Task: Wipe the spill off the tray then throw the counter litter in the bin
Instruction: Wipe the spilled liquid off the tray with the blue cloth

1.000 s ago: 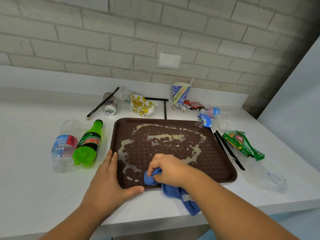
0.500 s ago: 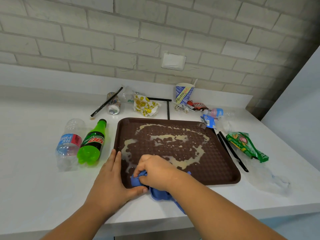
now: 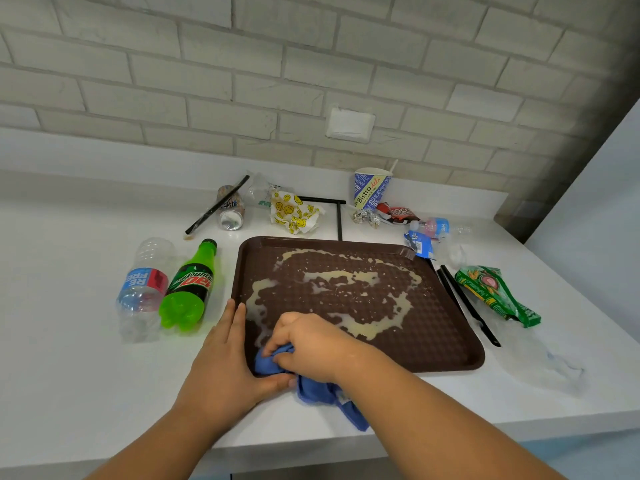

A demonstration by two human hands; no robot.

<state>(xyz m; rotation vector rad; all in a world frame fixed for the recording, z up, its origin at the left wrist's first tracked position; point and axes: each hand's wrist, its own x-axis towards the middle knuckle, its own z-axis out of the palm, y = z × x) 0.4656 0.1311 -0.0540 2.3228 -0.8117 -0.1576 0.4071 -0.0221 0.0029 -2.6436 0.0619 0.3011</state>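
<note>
Cloth (image 3: 268,361) gripped by right hand (image 3: 311,344) on tray (image 3: 445,341), left hand (image 3: 221,368) flat near Mountain Dew bottle (image 3: 188,289)

Grey brick wall (image 3: 207,64) — white cover plate (image 3: 350,125)

Bright, diffuse light; soft shadows. The green bottle (image 3: 188,289) tints the white counter (image 3: 62,393) green. Wide-angle distortion bows the brick wall (image 3: 207,81), darker at upper right.

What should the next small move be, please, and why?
Probably sweep the blue cloth, gripped by the right hand at the near left corner of the brown tray, forward through the pale spill; most of it is not yet wiped, and the left hand steadies the tray edge.
</note>
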